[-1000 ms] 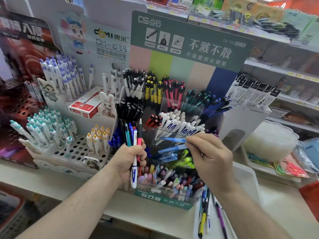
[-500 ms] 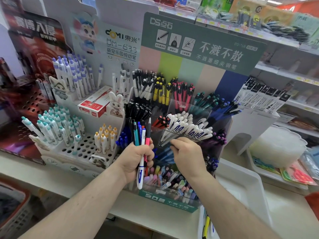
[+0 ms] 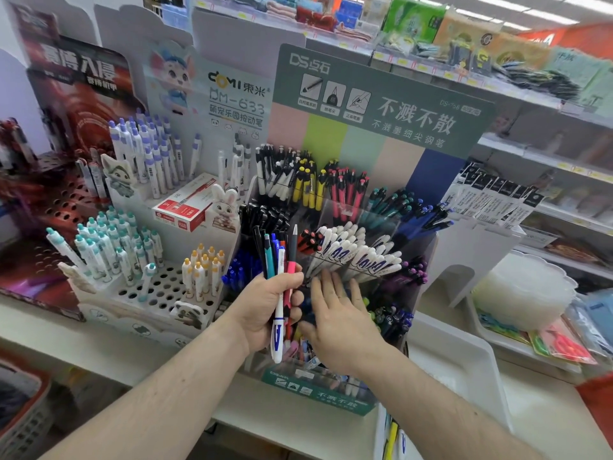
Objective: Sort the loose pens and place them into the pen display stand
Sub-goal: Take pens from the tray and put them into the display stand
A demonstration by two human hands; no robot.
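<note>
Nearest us, at the bottom edge, a white tray (image 3: 464,366) sits on the counter to the right of the stand, and we can make out a few loose pens (image 3: 393,439) lying in its near end, a yellow one among them; these we take to be still unsorted. Just beyond, our left hand (image 3: 265,310) is curled round a bundle of pens (image 3: 280,270), gripping it upright; a white pen with a blue grip hangs lowest, and a pink-and-grey one, a teal one and some dark ones stand up out of the fist; so a fair handful is left to place. Beside it, our right hand (image 3: 338,313) holds nothing; its fingers are straight and spread, palm down, reaching over the middle tier of the pen display stand (image 3: 318,393), the fingertips (image 3: 326,277) near the row of white-capped pens (image 3: 358,250), though we cannot tell whether they touch. The stand is a clear tiered rack with a green label along its front; its compartments look well stocked already, with pastel pens in the lowest row, dark blue and purple ones to the right, and black, yellow, red, teal and blue clusters at the back under the green header card (image 3: 381,104); we judge the sorting well under way but not finished. To the left stands a white pegboard rack (image 3: 132,293) of teal- and yellow-capped pens; behind everything run store shelves (image 3: 547,154).
</note>
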